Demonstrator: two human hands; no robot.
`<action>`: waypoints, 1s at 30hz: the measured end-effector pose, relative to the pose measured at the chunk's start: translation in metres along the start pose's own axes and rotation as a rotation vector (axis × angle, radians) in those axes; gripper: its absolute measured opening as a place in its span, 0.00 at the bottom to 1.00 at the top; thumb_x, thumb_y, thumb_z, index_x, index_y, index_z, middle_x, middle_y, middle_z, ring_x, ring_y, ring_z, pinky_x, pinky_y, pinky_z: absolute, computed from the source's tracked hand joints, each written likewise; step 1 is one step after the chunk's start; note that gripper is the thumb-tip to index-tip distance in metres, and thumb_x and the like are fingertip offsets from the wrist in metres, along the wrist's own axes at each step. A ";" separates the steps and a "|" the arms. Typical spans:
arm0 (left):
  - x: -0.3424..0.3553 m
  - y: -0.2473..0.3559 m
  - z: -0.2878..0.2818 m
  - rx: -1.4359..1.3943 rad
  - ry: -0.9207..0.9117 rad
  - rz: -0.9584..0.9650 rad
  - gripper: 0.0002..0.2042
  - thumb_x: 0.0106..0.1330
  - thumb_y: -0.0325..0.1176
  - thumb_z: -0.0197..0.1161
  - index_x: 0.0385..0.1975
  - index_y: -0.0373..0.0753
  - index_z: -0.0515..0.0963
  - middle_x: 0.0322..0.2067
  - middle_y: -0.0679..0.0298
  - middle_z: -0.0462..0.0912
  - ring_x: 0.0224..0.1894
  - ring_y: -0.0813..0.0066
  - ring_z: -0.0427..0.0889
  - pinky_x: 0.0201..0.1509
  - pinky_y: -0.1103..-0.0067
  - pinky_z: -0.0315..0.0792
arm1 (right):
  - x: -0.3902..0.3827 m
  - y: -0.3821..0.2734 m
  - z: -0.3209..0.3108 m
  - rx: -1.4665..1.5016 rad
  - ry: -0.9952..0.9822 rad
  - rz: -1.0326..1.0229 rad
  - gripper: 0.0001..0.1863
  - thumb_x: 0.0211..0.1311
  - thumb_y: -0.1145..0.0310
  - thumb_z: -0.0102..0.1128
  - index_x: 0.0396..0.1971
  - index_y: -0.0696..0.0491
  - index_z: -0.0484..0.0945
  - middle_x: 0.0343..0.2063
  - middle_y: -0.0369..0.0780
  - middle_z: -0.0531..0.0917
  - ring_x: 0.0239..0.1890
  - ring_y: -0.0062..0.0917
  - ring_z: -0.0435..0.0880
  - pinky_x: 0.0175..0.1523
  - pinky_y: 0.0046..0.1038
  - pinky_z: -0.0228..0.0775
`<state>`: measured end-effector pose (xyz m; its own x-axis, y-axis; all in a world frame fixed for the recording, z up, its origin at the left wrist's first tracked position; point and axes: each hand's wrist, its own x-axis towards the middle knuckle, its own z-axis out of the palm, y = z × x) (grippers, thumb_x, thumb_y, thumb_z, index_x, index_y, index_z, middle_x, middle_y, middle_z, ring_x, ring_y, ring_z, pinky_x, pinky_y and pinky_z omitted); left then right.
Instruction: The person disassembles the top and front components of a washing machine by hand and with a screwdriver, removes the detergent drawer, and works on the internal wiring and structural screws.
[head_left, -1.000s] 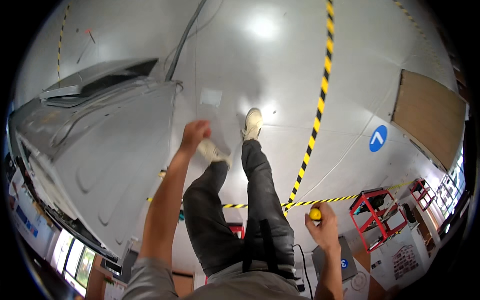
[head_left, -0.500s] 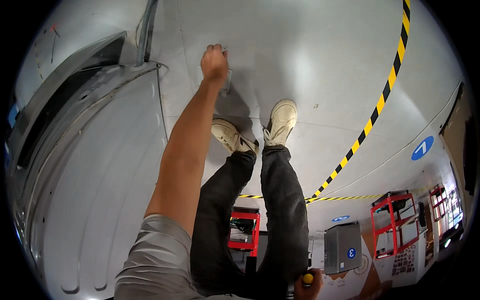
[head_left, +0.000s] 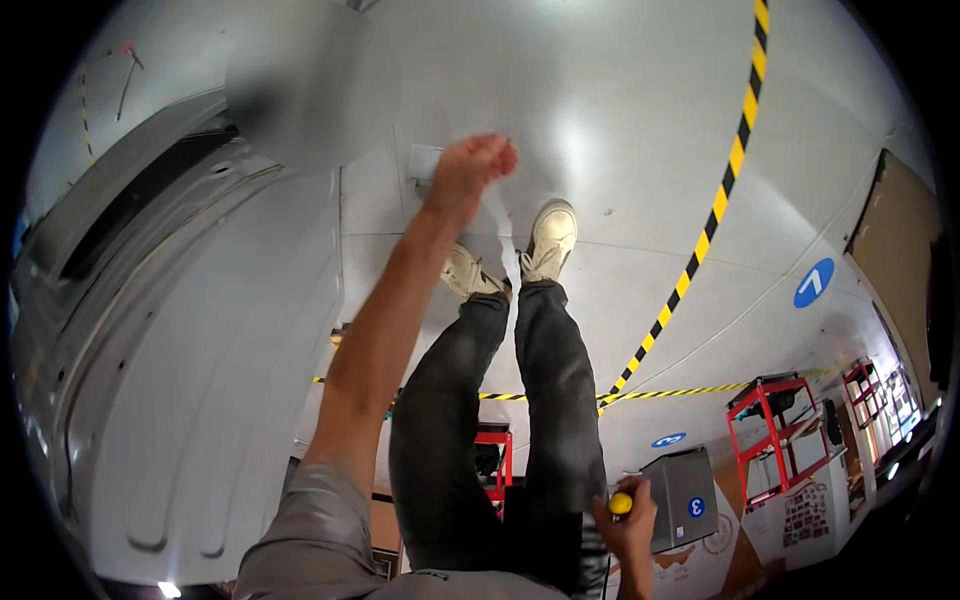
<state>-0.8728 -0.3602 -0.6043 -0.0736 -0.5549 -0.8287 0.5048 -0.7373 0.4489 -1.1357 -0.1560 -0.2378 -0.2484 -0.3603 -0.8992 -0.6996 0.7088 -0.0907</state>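
Observation:
My left hand (head_left: 478, 170) is out in front above the floor, fingers curled together and smeared by motion. A pale, thin strip (head_left: 506, 238) hangs below it toward my shoes; the hand appears to pinch its upper end, though the grip is blurred. Low at the right, beside my thigh, my right hand (head_left: 636, 525) is closed around an object with a rounded yellow end (head_left: 621, 503); the rest of that object is hidden in the fist. A small square plate (head_left: 424, 162) lies on the floor just left of my left hand.
A large grey sheet-metal panel (head_left: 210, 380) fills the left side, with a blurred grey rounded shape (head_left: 300, 85) above it. Black-and-yellow tape (head_left: 720, 205) crosses the floor at right. Red-framed carts (head_left: 775, 440) and a grey box (head_left: 682, 495) stand behind me.
My left hand has come up and right from beside the floor plate, and the pale strip now shows below it. My right hand has risen into fuller view. The blurred grey shape has appeared upper left.

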 end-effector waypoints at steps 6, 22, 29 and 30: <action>-0.302 0.107 0.092 -0.213 -0.390 -0.100 0.08 0.67 0.29 0.52 0.32 0.31 0.75 0.30 0.56 0.78 0.31 0.69 0.76 0.39 0.75 0.71 | -0.062 -0.100 -0.085 0.251 0.055 -0.465 0.13 0.45 0.76 0.70 0.31 0.58 0.75 0.23 0.40 0.77 0.25 0.22 0.76 0.32 0.22 0.69; -0.736 0.218 0.163 -0.044 -0.613 0.464 0.09 0.67 0.28 0.58 0.39 0.28 0.77 0.30 0.60 0.82 0.32 0.76 0.81 0.38 0.81 0.76 | -0.379 -0.192 -0.180 0.303 -0.465 -1.372 0.07 0.50 0.81 0.65 0.27 0.60 0.75 0.22 0.38 0.82 0.26 0.19 0.82 0.34 0.20 0.75; -0.834 0.169 0.103 -0.348 -0.364 0.660 0.11 0.67 0.26 0.55 0.46 0.28 0.75 0.36 0.54 0.82 0.36 0.67 0.83 0.43 0.74 0.78 | -0.445 -0.167 -0.109 0.319 -0.551 -1.455 0.06 0.47 0.85 0.63 0.25 0.61 0.75 0.21 0.39 0.80 0.23 0.20 0.80 0.30 0.21 0.74; -0.845 0.160 0.088 -0.339 -0.388 0.695 0.12 0.67 0.25 0.55 0.47 0.28 0.75 0.39 0.54 0.81 0.38 0.67 0.83 0.44 0.74 0.78 | -0.456 -0.162 -0.095 0.339 -0.556 -1.435 0.07 0.45 0.85 0.62 0.25 0.62 0.75 0.21 0.39 0.80 0.23 0.21 0.80 0.30 0.21 0.74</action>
<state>-0.8052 -0.0431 0.1970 0.0899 -0.9751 -0.2026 0.7687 -0.0614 0.6367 -0.9721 -0.1643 0.2276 0.7849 -0.6195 -0.0150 0.0689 0.1113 -0.9914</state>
